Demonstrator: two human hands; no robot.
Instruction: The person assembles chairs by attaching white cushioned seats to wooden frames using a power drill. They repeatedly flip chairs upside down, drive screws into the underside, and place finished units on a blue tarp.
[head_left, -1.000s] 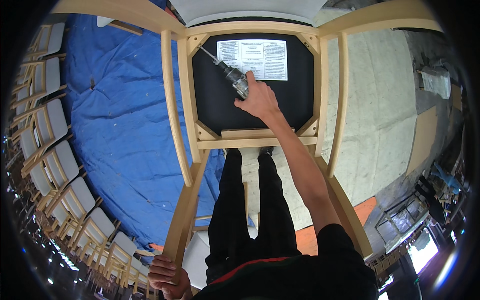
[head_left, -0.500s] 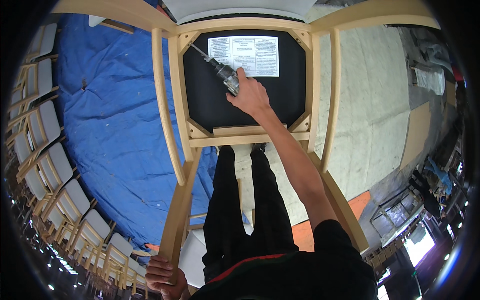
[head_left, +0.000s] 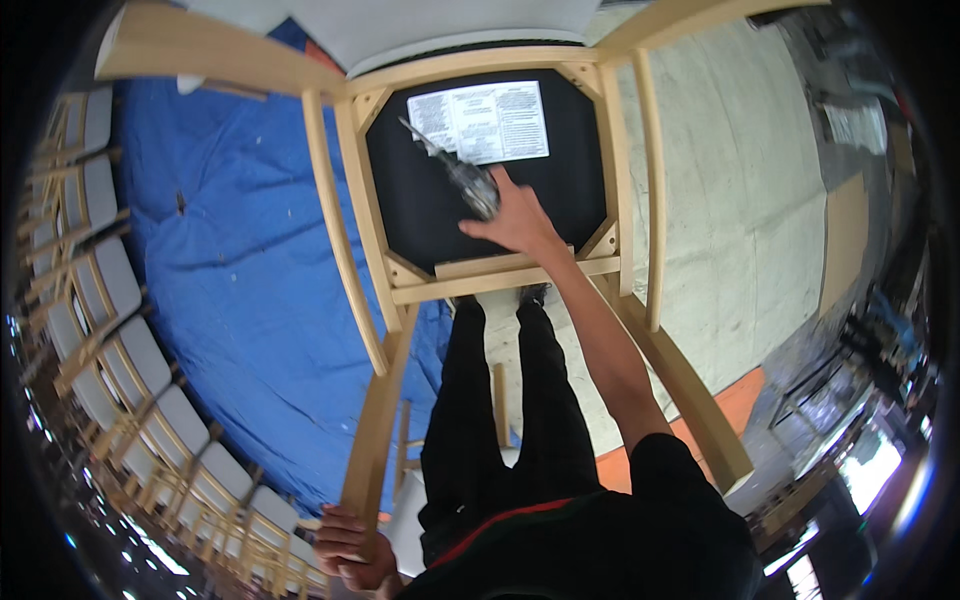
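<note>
While the pale wooden corner block (head_left: 371,105) at ten o'clock sat fitted, its fastening unclear, the right hand (head_left: 518,214) gripped a grey-black metallic drill (head_left: 470,186), the left hand (head_left: 352,548) a flat-sided wooden leg (head_left: 373,440).

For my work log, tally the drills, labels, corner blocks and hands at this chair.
Drill: 1
Label: 1
Corner blocks: 4
Left hand and right hand: 2
Total: 8

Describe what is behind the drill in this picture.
A black seat underside and most of a white label show around the drill; the patches directly behind it are covered, so cannot be seen.
</note>
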